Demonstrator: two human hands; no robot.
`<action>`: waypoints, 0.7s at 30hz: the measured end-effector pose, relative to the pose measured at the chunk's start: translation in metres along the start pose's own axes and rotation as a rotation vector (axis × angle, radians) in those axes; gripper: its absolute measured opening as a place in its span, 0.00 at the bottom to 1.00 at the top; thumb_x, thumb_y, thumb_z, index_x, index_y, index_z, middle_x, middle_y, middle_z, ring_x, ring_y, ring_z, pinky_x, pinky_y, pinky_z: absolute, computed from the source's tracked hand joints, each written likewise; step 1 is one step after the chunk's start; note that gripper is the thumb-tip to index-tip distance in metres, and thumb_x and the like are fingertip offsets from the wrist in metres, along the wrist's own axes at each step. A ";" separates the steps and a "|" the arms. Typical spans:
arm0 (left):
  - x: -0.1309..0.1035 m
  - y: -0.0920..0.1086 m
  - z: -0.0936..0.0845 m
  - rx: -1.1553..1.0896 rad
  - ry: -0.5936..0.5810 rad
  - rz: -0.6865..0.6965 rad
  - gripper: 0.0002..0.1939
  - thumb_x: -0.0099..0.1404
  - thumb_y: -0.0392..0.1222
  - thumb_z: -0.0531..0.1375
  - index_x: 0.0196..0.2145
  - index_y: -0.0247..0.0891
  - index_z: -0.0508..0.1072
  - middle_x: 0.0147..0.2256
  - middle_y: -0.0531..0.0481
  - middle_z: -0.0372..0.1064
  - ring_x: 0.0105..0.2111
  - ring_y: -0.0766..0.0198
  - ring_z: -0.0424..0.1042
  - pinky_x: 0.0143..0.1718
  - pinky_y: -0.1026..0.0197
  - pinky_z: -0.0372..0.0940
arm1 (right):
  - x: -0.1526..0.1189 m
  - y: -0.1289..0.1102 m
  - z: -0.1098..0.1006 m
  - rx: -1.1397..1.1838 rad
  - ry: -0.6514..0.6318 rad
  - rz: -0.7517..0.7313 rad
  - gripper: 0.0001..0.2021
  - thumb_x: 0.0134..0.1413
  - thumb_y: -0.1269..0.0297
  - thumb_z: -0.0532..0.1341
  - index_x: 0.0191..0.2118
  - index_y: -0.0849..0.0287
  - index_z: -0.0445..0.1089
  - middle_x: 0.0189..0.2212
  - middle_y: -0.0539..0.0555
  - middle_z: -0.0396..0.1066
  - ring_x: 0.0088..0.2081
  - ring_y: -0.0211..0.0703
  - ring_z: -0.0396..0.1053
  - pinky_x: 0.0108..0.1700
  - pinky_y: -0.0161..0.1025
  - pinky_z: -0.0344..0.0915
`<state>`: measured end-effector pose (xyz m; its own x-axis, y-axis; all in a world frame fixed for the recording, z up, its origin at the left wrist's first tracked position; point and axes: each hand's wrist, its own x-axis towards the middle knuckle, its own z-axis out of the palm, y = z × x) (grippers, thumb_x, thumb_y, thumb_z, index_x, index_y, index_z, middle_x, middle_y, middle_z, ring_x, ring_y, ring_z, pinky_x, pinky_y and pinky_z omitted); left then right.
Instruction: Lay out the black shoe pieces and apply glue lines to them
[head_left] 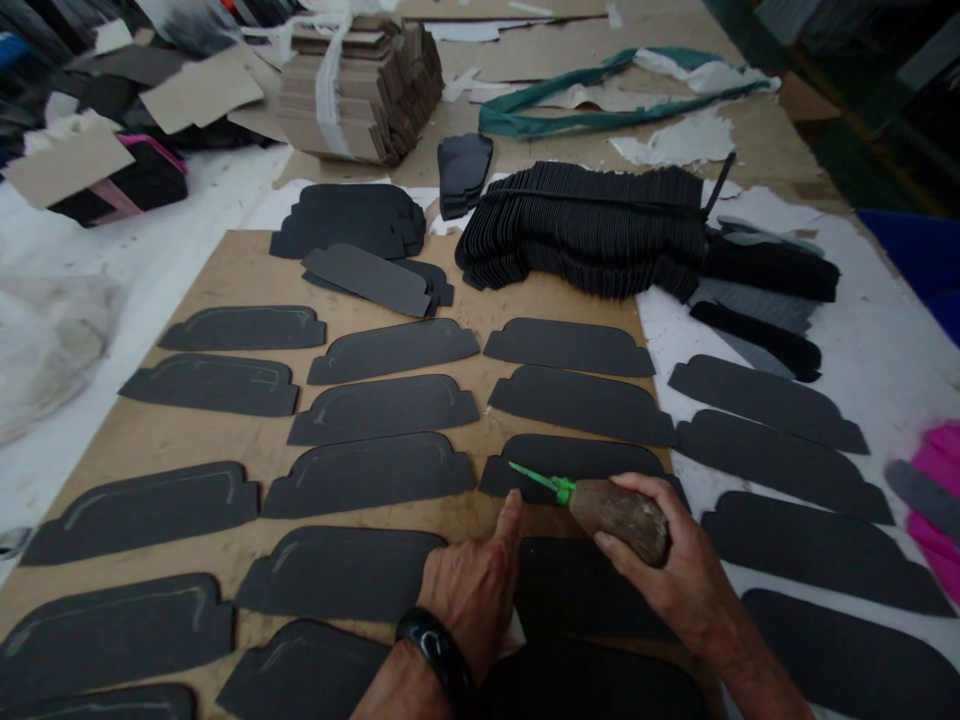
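Note:
My right hand (675,555) is wrapped round a brown, stained squeeze bottle (619,515) with a thin green nozzle (534,475). The nozzle points left, over a dark grey shaped panel (592,455). With its index finger stretched out, my left hand (472,585) rests its fingertip at that panel's lower left edge; the other fingers are bent and partly hidden. A black band circles the left wrist. Similar panels lie in rows around both hands. Faint pale lines run along the upper edges of several on the left, such as one panel (150,510).
Behind the rows stand a long strapped bundle of black pieces (585,225), a small stack of dark panels (345,220) and a tied brown cardboard bundle (360,90). A green strap loop (555,118) lies farther back. Brown board (217,275) covers part of the white table.

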<state>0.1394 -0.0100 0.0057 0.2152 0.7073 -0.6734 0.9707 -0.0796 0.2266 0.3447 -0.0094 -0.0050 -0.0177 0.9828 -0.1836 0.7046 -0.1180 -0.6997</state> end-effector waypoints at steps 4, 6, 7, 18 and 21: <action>0.003 0.002 0.001 0.023 -0.020 0.008 0.31 0.63 0.38 0.46 0.61 0.41 0.37 0.28 0.44 0.73 0.29 0.55 0.74 0.28 0.59 0.63 | 0.002 -0.001 0.000 0.007 0.002 0.002 0.19 0.45 0.59 0.60 0.45 0.53 0.59 0.44 0.53 0.64 0.44 0.46 0.64 0.45 0.42 0.62; 0.004 0.003 0.000 0.021 -0.043 -0.004 0.30 0.64 0.38 0.45 0.61 0.41 0.37 0.29 0.43 0.74 0.30 0.54 0.74 0.28 0.58 0.63 | 0.003 -0.002 -0.001 0.008 0.004 0.009 0.19 0.45 0.60 0.60 0.45 0.53 0.58 0.44 0.53 0.64 0.45 0.45 0.64 0.46 0.42 0.61; 0.004 0.004 -0.001 0.018 -0.053 -0.006 0.30 0.64 0.39 0.44 0.61 0.41 0.37 0.30 0.43 0.74 0.30 0.53 0.74 0.28 0.57 0.63 | 0.003 -0.002 -0.001 0.008 0.002 0.015 0.19 0.45 0.60 0.60 0.45 0.53 0.58 0.44 0.53 0.64 0.45 0.45 0.64 0.46 0.42 0.61; 0.005 0.007 -0.003 0.001 -0.063 -0.014 0.27 0.66 0.40 0.41 0.61 0.41 0.39 0.30 0.43 0.74 0.30 0.56 0.74 0.28 0.60 0.62 | 0.004 -0.002 0.004 0.049 0.041 0.046 0.19 0.45 0.60 0.60 0.45 0.53 0.59 0.44 0.54 0.64 0.45 0.46 0.64 0.46 0.43 0.62; 0.005 0.007 -0.004 -0.005 -0.058 -0.012 0.28 0.65 0.40 0.42 0.61 0.41 0.39 0.29 0.43 0.74 0.30 0.54 0.74 0.29 0.57 0.64 | 0.004 -0.001 0.005 0.050 0.054 0.068 0.20 0.45 0.59 0.60 0.45 0.53 0.59 0.44 0.54 0.64 0.45 0.46 0.64 0.46 0.43 0.62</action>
<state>0.1472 -0.0044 0.0068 0.2091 0.6663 -0.7157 0.9728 -0.0675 0.2214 0.3400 -0.0056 -0.0085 0.0679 0.9785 -0.1949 0.6664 -0.1899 -0.7210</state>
